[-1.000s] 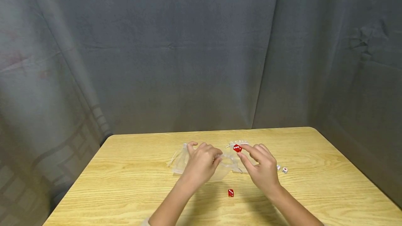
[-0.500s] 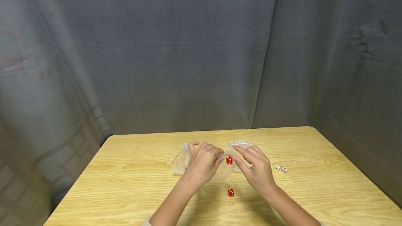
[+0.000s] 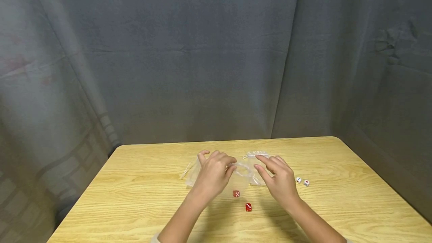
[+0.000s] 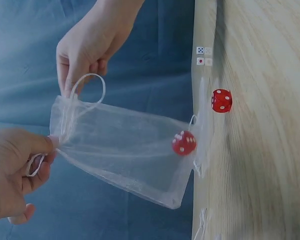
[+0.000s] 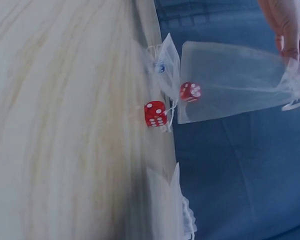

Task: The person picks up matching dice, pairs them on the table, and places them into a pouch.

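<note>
My left hand (image 3: 213, 171) pinches the mouth of a sheer white drawstring bag (image 4: 125, 150), which hangs down above the table. Inside, near the bottom of the bag, lies a red die (image 3: 236, 193) with white pips. My right hand (image 3: 281, 175) is beside the bag's mouth, thumb and forefinger spread apart with nothing between them. In the left wrist view its fingertips overlap the mouth near a loop of white cord (image 4: 104, 90). A second red die (image 3: 248, 207) sits on the table in front of the hanging bag.
Another sheer bag (image 3: 193, 175) lies on the wooden table (image 3: 141, 198) behind my left hand; a blue die (image 5: 160, 67) shows there in the right wrist view. A further bag (image 3: 257, 155) lies behind my right hand. Several white dice (image 3: 306, 183) are at the right.
My right hand brought the red die left to the bag's mouth and let it go; it dropped to the bag's bottom. The right hand then drew back slightly. My left hand stayed nearly still.
</note>
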A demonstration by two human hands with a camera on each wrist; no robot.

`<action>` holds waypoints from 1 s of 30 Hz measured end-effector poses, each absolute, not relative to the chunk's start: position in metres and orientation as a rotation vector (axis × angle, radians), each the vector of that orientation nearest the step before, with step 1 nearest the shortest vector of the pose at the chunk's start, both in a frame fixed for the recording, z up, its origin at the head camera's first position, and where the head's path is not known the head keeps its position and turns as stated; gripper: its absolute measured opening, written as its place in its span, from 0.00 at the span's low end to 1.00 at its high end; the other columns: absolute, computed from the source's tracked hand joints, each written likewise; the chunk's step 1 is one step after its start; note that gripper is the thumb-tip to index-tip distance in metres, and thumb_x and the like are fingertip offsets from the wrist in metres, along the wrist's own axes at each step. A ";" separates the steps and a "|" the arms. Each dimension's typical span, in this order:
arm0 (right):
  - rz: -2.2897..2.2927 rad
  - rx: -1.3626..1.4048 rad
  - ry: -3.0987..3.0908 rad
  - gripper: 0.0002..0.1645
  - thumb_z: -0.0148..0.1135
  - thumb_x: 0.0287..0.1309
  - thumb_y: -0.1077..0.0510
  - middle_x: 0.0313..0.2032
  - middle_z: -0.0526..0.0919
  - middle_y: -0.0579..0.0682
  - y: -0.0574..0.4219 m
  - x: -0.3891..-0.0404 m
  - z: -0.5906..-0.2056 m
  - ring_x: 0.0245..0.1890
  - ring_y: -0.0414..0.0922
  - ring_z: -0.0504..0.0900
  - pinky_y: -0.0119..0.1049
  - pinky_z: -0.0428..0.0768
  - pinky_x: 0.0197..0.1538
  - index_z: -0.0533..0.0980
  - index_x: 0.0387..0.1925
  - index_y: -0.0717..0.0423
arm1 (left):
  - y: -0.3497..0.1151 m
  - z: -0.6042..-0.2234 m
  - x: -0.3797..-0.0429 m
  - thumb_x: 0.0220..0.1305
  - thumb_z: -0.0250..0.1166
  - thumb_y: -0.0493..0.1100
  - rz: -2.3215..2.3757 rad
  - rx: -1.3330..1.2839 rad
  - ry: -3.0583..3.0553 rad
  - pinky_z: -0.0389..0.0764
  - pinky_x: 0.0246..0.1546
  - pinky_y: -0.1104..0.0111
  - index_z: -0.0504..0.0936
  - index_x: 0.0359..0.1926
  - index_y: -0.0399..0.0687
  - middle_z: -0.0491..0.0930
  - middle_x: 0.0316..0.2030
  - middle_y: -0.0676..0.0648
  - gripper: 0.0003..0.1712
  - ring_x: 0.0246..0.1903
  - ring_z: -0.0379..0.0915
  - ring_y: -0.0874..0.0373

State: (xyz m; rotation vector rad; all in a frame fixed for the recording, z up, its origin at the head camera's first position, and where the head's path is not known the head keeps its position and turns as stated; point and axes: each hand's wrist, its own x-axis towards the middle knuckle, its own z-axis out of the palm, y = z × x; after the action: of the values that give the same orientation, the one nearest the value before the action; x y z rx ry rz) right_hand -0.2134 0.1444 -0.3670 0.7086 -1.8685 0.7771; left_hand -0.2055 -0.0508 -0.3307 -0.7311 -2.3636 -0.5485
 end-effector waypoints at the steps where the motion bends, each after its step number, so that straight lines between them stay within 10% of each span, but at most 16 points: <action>1: 0.774 0.698 -1.881 0.14 0.70 0.44 0.62 0.17 0.64 0.37 0.145 -0.213 -0.368 0.19 0.36 0.61 0.21 0.60 0.24 0.82 0.36 0.63 | -0.051 -0.331 -0.206 0.51 0.70 0.41 -0.556 -0.726 -2.364 0.54 0.48 0.50 0.85 0.32 0.49 0.82 0.29 0.56 0.06 0.31 0.72 0.62; 21: 0.668 0.533 -2.612 0.15 0.73 0.41 0.56 0.30 0.83 0.48 0.134 -0.206 -0.388 0.28 0.41 0.78 0.32 0.76 0.29 0.83 0.35 0.56 | -0.060 -0.328 -0.206 0.52 0.70 0.40 -0.571 -0.718 -2.360 0.55 0.49 0.49 0.84 0.33 0.48 0.82 0.29 0.55 0.06 0.30 0.71 0.62; 30: 0.626 0.617 -2.777 0.18 0.71 0.43 0.54 0.23 0.80 0.46 0.130 -0.204 -0.395 0.18 0.35 0.66 0.28 0.67 0.20 0.83 0.37 0.60 | -0.061 -0.327 -0.205 0.52 0.69 0.41 -0.582 -0.720 -2.364 0.55 0.49 0.48 0.84 0.33 0.48 0.82 0.29 0.55 0.06 0.30 0.70 0.62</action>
State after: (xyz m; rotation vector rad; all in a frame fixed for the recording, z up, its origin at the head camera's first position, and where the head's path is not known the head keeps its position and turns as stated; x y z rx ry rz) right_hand -0.2042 0.1300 -0.3952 0.6167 -2.7773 0.6265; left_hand -0.2051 -0.0611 -0.3269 -0.7196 -2.3641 -0.5823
